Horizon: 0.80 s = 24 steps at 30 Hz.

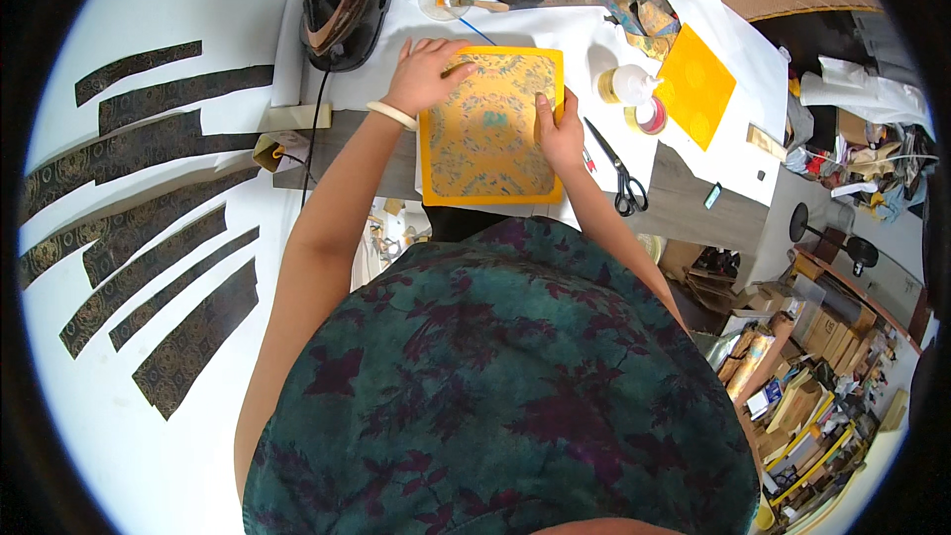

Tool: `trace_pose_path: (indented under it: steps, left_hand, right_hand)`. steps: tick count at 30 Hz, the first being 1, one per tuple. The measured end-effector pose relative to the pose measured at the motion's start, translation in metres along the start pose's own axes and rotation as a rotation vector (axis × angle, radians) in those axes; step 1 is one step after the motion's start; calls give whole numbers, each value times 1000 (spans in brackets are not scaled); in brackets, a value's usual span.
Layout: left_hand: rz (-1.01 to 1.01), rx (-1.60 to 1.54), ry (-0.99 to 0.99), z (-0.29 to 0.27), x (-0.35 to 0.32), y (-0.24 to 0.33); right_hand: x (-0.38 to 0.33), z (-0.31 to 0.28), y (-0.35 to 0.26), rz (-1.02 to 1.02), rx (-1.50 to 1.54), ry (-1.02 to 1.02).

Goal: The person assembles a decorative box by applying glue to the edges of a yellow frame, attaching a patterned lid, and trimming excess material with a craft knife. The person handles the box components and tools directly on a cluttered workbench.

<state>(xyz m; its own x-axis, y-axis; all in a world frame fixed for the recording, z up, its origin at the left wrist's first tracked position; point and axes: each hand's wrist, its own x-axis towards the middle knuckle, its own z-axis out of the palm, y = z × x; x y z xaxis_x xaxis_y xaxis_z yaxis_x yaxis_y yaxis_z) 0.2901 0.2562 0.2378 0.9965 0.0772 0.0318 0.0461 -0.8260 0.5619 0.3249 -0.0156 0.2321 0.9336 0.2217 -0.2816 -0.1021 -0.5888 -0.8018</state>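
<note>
At table [684, 193], panel [492, 129] pointing lengthwise away; left hand [428, 77] spread, right hand [562, 137] grasping edge.

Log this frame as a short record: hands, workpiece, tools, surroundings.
left hand: spread over panel's upper left corner
right hand: gripping panel's right edge, thumb on top
workpiece: yellow-bordered patterned panel
right of panel: black-handled scissors, white bottle, yellow sheet
beyond panel: brush in clear dish
upper left: dark iron
far left: black patterned strips on white surface
</note>
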Motion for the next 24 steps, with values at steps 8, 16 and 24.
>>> trace_pose_path:
  steps: [8,16,24]
  left_hand:
    - [-669,-1323,114,51,-27,-61]
    - [-535,-831,292,19,-14,-8]
    - [-91,-442,301,-156,-70,141]
  right_hand:
    - [-58,4,63,172,388,-69]
    - [-24,-53,43,474,734,-387]
    - [21,-89,31,747,1059,-862]
